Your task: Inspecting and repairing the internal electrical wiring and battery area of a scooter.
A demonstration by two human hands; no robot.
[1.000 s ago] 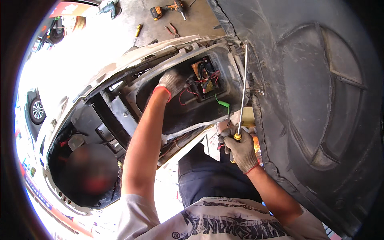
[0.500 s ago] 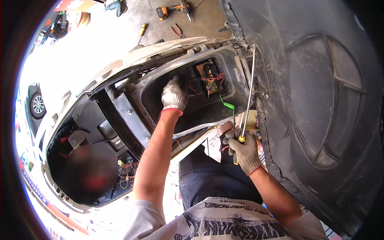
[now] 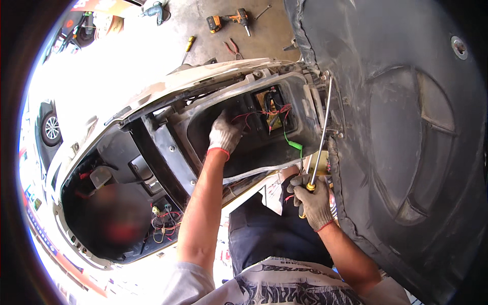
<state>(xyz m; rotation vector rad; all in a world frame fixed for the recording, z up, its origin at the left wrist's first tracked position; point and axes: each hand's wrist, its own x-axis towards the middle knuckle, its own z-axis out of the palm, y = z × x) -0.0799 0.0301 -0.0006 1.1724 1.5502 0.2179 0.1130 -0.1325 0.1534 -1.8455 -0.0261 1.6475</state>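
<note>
My left hand (image 3: 226, 133), in a pale knit glove with a red cuff, reaches into the black storage bin (image 3: 244, 160) of a scooter. Its fingers are curled and partly lost in the dark, at the end of a thin red wire (image 3: 247, 116) that they seem to pinch. The wire runs to the battery opening (image 3: 274, 109), where red and black leads bunch up. A green connector (image 3: 295, 145) hangs on a green lead toward my right hand (image 3: 314, 201). That gloved hand is closed round the yellow handle of a screwdriver (image 3: 322, 137), its long shaft pointing up.
The raised black seat (image 3: 351, 168) fills the right side. Left of the bin, an open cavity (image 3: 114, 152) holds loose coloured wires (image 3: 165, 221). On the floor beyond lie an orange-black drill (image 3: 229, 20), pliers (image 3: 233, 50), a yellow-handled screwdriver (image 3: 188, 47) and a blue power tool (image 3: 155, 11).
The whole view has shifted slightly, with things appearing lower and farther right. The red wire now reaches my left fingers, its loop lifted. My right hand still grips the screwdriver.
</note>
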